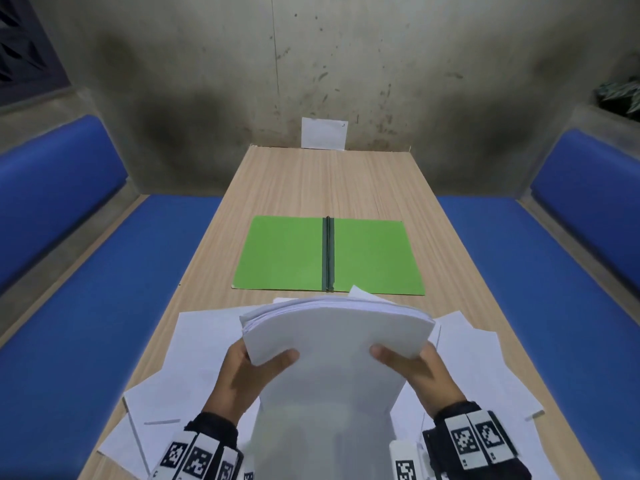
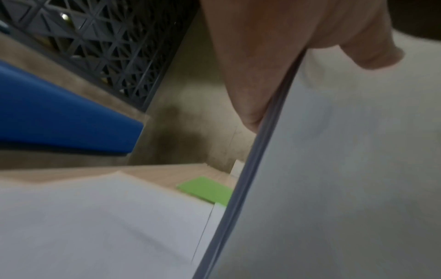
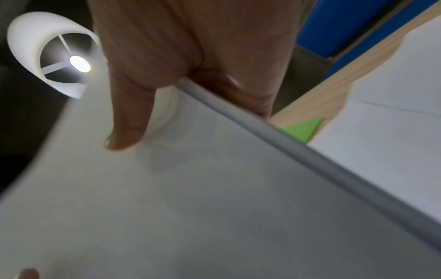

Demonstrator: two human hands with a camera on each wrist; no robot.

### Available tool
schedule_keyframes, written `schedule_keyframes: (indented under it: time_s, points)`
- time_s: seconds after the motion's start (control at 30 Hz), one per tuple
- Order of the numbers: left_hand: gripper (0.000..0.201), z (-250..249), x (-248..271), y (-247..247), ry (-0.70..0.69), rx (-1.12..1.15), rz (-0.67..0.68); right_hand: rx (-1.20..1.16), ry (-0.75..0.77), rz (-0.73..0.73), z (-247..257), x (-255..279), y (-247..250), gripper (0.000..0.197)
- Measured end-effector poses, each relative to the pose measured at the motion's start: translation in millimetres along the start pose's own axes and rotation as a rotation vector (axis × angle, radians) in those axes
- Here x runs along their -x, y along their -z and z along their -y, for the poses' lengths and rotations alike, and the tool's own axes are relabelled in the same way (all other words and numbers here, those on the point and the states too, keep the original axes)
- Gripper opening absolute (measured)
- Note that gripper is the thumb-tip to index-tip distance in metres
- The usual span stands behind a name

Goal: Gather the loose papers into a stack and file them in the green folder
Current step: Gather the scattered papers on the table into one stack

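A thick stack of white papers (image 1: 332, 355) is held upright above the near end of the table, its top curling away from me. My left hand (image 1: 249, 368) grips its left edge, thumb on the front sheet. My right hand (image 1: 412, 368) grips the right edge the same way. The stack's edge (image 2: 250, 169) shows beside my left palm, and the stack (image 3: 214, 188) fills the right wrist view under my thumb. The green folder (image 1: 327, 258) lies open and flat mid-table, with a dark spine down its middle. Several loose sheets (image 1: 194, 344) lie scattered on the table under the stack.
The wooden table (image 1: 311, 181) runs away from me to a stained wall, where a white sheet (image 1: 323, 133) leans. Blue padded benches (image 1: 114, 289) flank it on both sides. More loose sheets (image 1: 485, 362) lie at the near right.
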State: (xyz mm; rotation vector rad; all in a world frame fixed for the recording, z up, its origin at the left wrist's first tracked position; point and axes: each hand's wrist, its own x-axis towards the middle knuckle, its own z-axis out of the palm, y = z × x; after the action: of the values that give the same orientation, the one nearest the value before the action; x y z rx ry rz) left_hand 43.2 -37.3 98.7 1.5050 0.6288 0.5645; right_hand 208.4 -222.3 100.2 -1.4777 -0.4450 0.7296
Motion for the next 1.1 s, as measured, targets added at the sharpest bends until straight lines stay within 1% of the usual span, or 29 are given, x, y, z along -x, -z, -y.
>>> schedule_keyframes:
  time_s: [0.03,0.07,0.13,0.2,0.23,0.33,0.4,0.43,0.53,0.57,0.6,0.63,0.67,0.7,0.77,0.83,0.9,0.93,1.0,1.03,1.1]
  points:
    - [0.02,11,-1,1,0.063,-0.04,-0.002,0.045,-0.049,0.011,-6,0,1,0.039]
    - [0.019,21,-2,2,0.114,-0.059,0.016,0.08,-0.085,0.021,-13,-1,1,0.031]
    - [0.028,31,0,0,0.201,-0.068,0.051,0.123,-0.133,0.012,-20,-2,-2,0.017]
    - [0.034,36,1,-1,0.21,-0.06,0.023,0.138,-0.146,-0.054,-21,-2,-6,0.011]
    - [0.032,35,0,-1,0.2,-0.049,0.007,0.125,-0.138,-0.09,-19,-2,-8,0.008]
    - [0.012,29,-1,1,0.168,-0.042,-0.013,0.085,-0.105,-0.143,-15,0,-11,0.003]
    - [0.011,31,-1,4,0.192,-0.054,-0.005,0.069,-0.107,-0.156,-20,0,-11,0.008]
    - [0.019,34,1,4,0.215,-0.066,0.006,0.068,-0.117,-0.151,-24,0,-10,0.009]
    - [0.068,51,6,5,0.281,-0.117,0.086,0.095,-0.157,-0.119,-39,0,-8,0.013]
    - [0.071,56,6,5,0.29,-0.119,0.08,0.109,-0.164,-0.114,-45,-1,-6,0.012]
    - [0.06,58,5,4,0.288,-0.119,0.055,0.143,-0.168,-0.119,-50,-3,-2,0.013]
    - [0.046,55,4,3,0.278,-0.115,0.019,0.186,-0.179,-0.135,-57,-7,2,0.017]
    - [0.035,52,2,3,0.258,-0.109,-0.005,0.26,-0.208,-0.161,-64,-11,8,0.024]
    - [0.03,49,-1,5,0.248,-0.106,-0.032,0.344,-0.254,-0.191,-72,-15,16,0.034]
    - [0.023,41,-3,12,0.243,-0.057,-0.08,0.475,-0.387,-0.294,-85,-24,31,0.05]
    - [0.017,41,-6,24,0.275,-0.004,-0.166,0.533,-0.509,-0.416,-89,-28,39,0.061]
    - [0.025,45,-7,40,0.318,0.008,-0.239,0.573,-0.597,-0.508,-88,-29,40,0.069]
    - [0.025,48,-6,48,0.326,0.017,-0.266,0.568,-0.617,-0.539,-88,-29,40,0.071]
    - [0.019,54,-2,60,0.354,0.037,-0.298,0.528,-0.631,-0.568,-94,-34,38,0.067]
    - [0.017,56,1,65,0.375,0.047,-0.309,0.537,-0.642,-0.561,-96,-36,37,0.061]
    - [0.023,61,7,72,0.404,0.072,-0.315,0.591,-0.646,-0.526,-100,-39,37,0.048]
